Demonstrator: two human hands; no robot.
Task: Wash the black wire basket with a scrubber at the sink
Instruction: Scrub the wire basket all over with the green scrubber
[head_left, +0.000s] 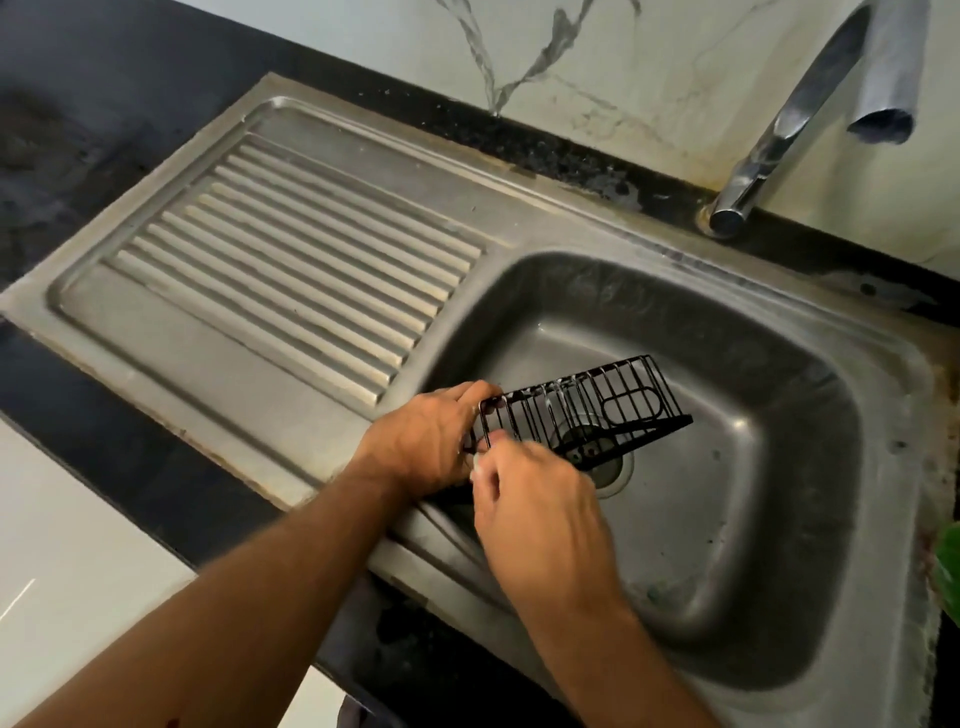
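Head view, left hand gripping black wire basket, steel sink

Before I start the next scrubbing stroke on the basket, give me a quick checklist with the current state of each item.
1. Basket held firmly: ok. The left hand grips the near end of the black wire basket.
2. Basket over the basin: ok. It hangs tilted above the drain, inside the sink.
3. Scrubber in hand: cannot tell. The right hand is curled at the basket's near end, but its fingers hide whatever it holds.
4. Soap on the wires: ok. A little white foam shows on the upper bars.
5. Water running: not ok. No stream comes from the tap.
6. Tap aimed at basket: not ok. Its spout ends off to the right of it.
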